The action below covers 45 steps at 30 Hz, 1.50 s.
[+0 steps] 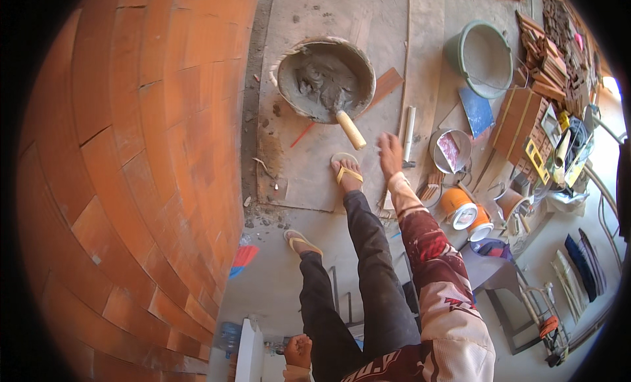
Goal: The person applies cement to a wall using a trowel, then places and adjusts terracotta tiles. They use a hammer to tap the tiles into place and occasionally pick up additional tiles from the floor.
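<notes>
At 12 o'clock, bucket (358, 63): on the board, well loaded with wet mortar. Reads heavy; lift by opposite sides of the rim.
Mortar (319, 80): grey, looks soft and sticky. Should drag on anything pulled out of it.
Wooden handle (351, 130): 1 o'clock, sticks out over the bucket's near lip. Tool head buried, can't tell its shape. Likely light and stiff, heavier with mortar clinging. Take hold mid-grip, on the clean-looking wood; wet smears would make it slippery.
Right hand (390, 153): 2 o'clock, near the handle, apart from it. Fingers loosely extended, a bit blurred, no hold on anything.
Left hand (299, 351): 6 o'clock, beside the leg. Fingers curled into a loose fist, no object seen in it.
Board (296, 165): flat, stained, gritty. Bare floor (269, 277) toward 6.
Brick wall (131, 152): 9 o'clock, orange courses, fills that side.
Room: cluttered. Green bucket (464, 53) and brick pile (545, 73) at 2; orange buckets (455, 201) and yellow spirit level (536, 160) at 3.
</notes>
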Each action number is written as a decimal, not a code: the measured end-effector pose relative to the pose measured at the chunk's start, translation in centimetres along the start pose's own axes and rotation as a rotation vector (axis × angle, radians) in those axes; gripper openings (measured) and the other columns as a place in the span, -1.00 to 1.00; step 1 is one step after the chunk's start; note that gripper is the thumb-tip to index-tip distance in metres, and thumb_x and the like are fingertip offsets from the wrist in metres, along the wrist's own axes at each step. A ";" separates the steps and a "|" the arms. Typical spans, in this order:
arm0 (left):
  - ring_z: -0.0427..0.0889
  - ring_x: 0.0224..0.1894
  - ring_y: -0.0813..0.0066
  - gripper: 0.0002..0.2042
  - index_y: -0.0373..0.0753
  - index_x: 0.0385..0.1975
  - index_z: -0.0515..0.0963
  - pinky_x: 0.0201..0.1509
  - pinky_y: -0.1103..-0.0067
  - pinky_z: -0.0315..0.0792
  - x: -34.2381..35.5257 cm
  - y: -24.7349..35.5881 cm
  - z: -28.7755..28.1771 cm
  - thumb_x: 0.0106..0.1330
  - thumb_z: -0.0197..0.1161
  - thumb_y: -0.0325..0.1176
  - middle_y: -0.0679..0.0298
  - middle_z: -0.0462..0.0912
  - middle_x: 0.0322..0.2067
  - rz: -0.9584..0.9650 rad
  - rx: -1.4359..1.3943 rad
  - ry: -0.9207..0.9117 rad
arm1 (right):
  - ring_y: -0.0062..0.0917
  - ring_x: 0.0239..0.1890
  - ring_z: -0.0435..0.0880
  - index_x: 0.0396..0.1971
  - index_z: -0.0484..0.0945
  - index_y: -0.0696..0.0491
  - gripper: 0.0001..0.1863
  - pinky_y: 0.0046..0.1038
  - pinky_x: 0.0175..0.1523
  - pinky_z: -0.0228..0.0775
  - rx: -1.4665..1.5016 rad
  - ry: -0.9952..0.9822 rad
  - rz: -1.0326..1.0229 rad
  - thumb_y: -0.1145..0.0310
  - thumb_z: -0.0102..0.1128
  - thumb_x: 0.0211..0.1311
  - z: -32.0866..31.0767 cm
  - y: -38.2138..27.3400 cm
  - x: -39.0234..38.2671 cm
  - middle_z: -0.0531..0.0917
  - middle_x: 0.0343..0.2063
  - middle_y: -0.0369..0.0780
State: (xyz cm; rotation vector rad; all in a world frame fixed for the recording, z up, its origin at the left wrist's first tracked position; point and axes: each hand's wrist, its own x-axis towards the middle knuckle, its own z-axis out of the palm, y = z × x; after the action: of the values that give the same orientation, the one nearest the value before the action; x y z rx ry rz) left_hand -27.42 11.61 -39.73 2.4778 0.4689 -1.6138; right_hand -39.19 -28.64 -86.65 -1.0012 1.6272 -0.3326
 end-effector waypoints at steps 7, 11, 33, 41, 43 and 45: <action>0.66 -0.24 0.53 -0.77 -0.36 -0.21 0.54 -0.12 0.61 0.53 -1.4 0.4 0.2 0.25 0.31 -0.35 0.20 0.68 -0.31 0.129 -0.178 0.038 | -0.11 -0.33 0.70 -0.19 0.51 0.25 -0.51 -0.18 -0.19 0.52 -0.749 -0.583 0.030 0.03 0.10 0.26 6.5 -16.2 -0.9 0.68 -0.38 0.05; 0.66 -0.25 0.50 -0.76 -0.34 -0.20 0.54 -0.15 0.59 0.53 -2.1 -0.2 0.5 0.26 0.31 -0.31 0.23 0.67 -0.31 0.115 -0.209 0.043 | -0.02 -0.27 0.68 -0.22 0.53 0.19 -0.65 -0.11 -0.17 0.51 -1.200 -0.437 -0.285 0.17 0.13 0.23 1.7 -21.8 -4.2 0.67 -0.38 0.09; 0.66 -0.29 0.49 -0.78 -0.32 -0.24 0.56 -0.19 0.56 0.53 -1.6 -1.6 2.2 0.23 0.31 -0.32 0.23 0.68 -0.34 0.158 -0.165 0.081 | 0.12 -0.22 0.60 0.12 0.29 0.11 -0.51 0.00 -0.07 0.42 -0.972 -0.316 -0.504 0.21 0.05 0.26 1.4 -13.0 -5.4 0.58 -0.24 0.12; 0.66 -0.27 0.45 -0.78 -0.32 -0.23 0.55 -0.14 0.55 0.53 -1.8 -1.5 1.1 0.25 0.30 -0.32 0.21 0.67 -0.34 0.138 -0.231 0.096 | -0.01 -0.30 0.67 0.17 0.25 0.05 -0.61 -0.07 -0.26 0.51 -1.350 -0.348 -0.339 0.36 -0.18 0.37 -2.6 -6.5 -9.6 0.56 -0.23 0.06; 0.65 -0.29 0.45 -0.77 -0.34 -0.25 0.56 -0.15 0.54 0.52 -1.7 -1.3 0.6 0.25 0.29 -0.30 0.19 0.67 -0.34 0.156 -0.209 0.113 | 0.02 -0.22 0.64 0.13 0.25 0.06 -0.57 -0.05 -0.15 0.47 -1.236 -0.384 -0.319 0.40 -0.05 0.25 -4.9 -7.8 -11.1 0.57 -0.22 0.09; 0.66 -0.27 0.45 -0.80 -0.33 -0.24 0.55 -0.14 0.55 0.53 -1.4 -1.0 0.4 0.25 0.30 -0.35 0.20 0.67 -0.33 0.169 -0.174 0.106 | 0.04 -0.19 0.62 0.14 0.20 0.06 -0.49 -0.02 -0.09 0.44 -1.046 -0.384 -0.345 0.44 0.01 0.15 -6.3 -9.5 -11.7 0.59 -0.21 0.12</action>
State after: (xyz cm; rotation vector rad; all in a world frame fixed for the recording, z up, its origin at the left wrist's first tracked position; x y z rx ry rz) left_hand -28.66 12.23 -38.61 2.4085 0.3834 -1.3258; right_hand -40.79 -27.30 -70.43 -1.9891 1.2235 0.5364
